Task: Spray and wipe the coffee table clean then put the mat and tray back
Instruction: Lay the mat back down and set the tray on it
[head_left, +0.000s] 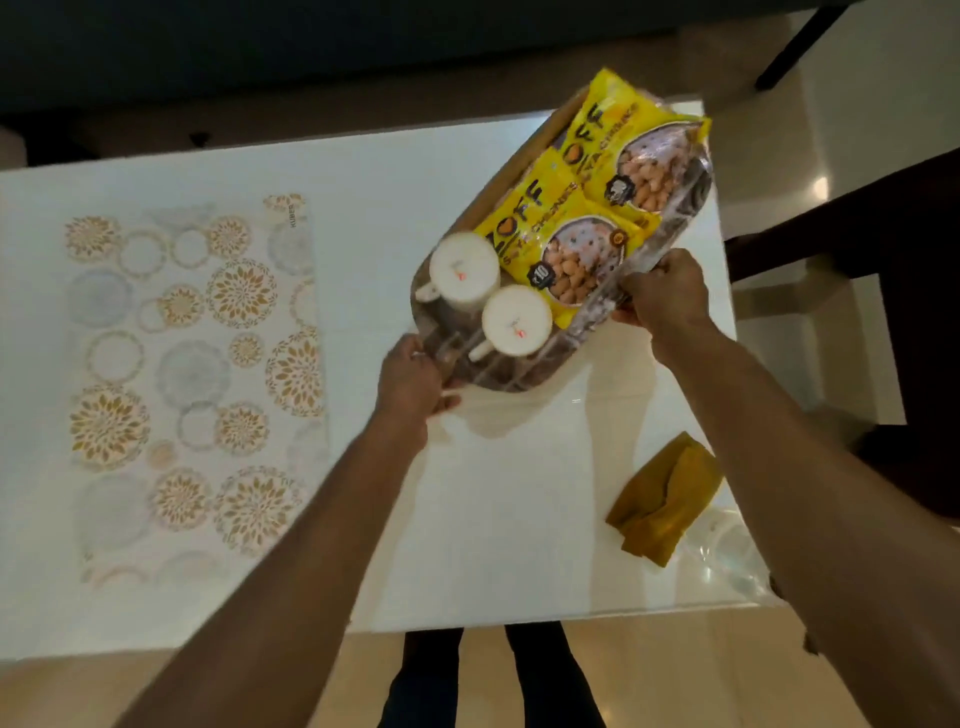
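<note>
Both hands (410, 382) (662, 296) gripping tray (524, 376) ends, long axis diagonal, near-left to far-right

white glossy coffee table (519, 545), patterned mat (197, 374) with gold and grey circles flat at 9 o'clock, oval tray (670, 234) at 1 o'clock, angled, carrying two white mugs (464, 270) and two yellow snack packets (566, 234)

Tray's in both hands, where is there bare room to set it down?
Bare tabletop lies between the mat and the yellow cloth, directly under the tray. The mat itself is unoccupied. The right edge by the cloth is tighter.
</note>
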